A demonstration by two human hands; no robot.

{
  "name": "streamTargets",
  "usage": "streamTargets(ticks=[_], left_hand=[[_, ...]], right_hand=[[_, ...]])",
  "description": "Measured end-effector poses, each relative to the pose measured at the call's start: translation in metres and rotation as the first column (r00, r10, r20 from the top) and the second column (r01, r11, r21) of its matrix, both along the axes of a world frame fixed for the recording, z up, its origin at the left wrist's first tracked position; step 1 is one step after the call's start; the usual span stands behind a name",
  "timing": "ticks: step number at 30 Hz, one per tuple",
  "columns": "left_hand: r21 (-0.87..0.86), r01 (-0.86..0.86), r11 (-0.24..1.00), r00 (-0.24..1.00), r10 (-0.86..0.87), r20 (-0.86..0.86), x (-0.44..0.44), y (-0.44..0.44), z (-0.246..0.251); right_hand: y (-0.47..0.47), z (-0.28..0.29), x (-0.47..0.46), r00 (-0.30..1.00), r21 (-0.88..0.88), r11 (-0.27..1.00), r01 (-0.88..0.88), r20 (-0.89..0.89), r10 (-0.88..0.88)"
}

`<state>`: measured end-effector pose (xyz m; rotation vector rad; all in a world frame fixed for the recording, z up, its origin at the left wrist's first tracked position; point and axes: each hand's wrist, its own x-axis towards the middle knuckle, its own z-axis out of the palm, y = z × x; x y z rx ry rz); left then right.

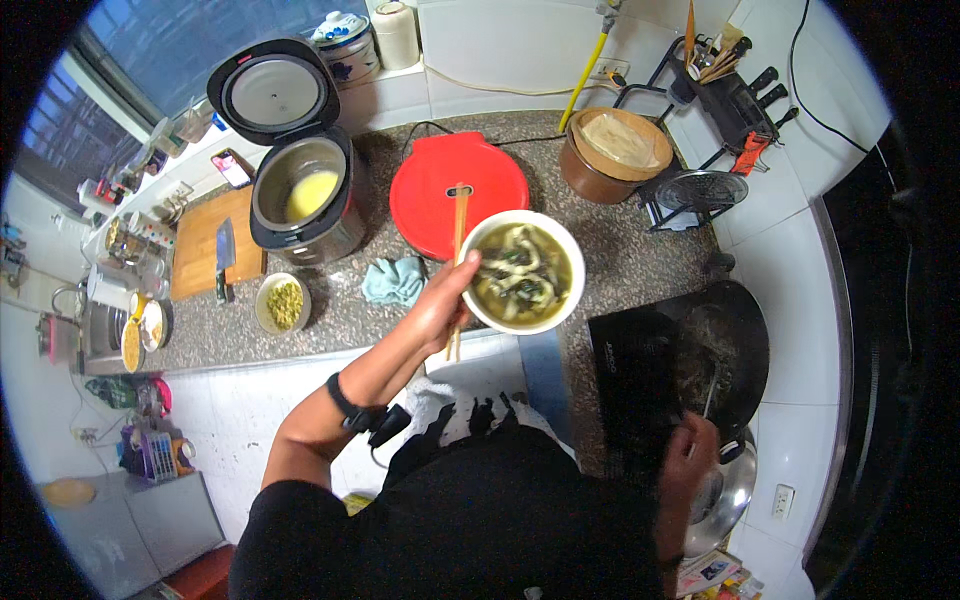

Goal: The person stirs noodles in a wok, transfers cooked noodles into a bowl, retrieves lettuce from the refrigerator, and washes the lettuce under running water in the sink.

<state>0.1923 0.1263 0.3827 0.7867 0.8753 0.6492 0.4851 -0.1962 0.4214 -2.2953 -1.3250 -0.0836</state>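
Note:
A white bowl point(576, 277) of greenish soup with pale strips and dark leafy bits is held up in my left hand point(442, 304), with the thumb over its rim. The same hand pins a pair of wooden chopsticks point(460, 225) against the bowl's side. To the right, my right hand point(691, 442) grips the thin metal handle of a utensil point(710, 394). Its far end reaches into a dark wok point(754, 337), where shadow hides its shape. The wok stands on or against a black cooktop point(630, 367).
Behind the bowl sits a red round appliance point(480, 172), beside an uncovered rice cooker point(300, 240) holding yellow liquid. A cleaver point(225, 247) lies on a wooden cutting board point(191, 255). Nearby are a bowl of chopped greens point(285, 304), a cloth point(394, 281) and a metal lid point(739, 495).

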Motion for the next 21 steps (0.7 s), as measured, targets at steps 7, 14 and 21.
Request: streamTargets(ticks=[7, 14, 21], left_hand=[[-0.009, -0.156, 0.988, 0.976, 0.152, -0.154, -0.136, 0.026, -0.007], [-0.055, -0.183, 0.982, 0.959, 0.166, -0.228, -0.222, 0.041, -0.014], [-0.051, -0.075, 0.996, 0.990, 0.068, -0.123, -0.242, 0.043, -0.023]], right_hand=[[0.277, -0.160, -0.198, 0.590, -0.008, 0.656, -0.755, -0.446, 0.674], [0.374, -0.264, -0.258, 0.640, -0.166, 0.708, -0.686, -0.601, 0.480], [0.387, -0.229, -0.260, -0.323, 0.186, 0.912, -0.366, -0.944, 0.063]])
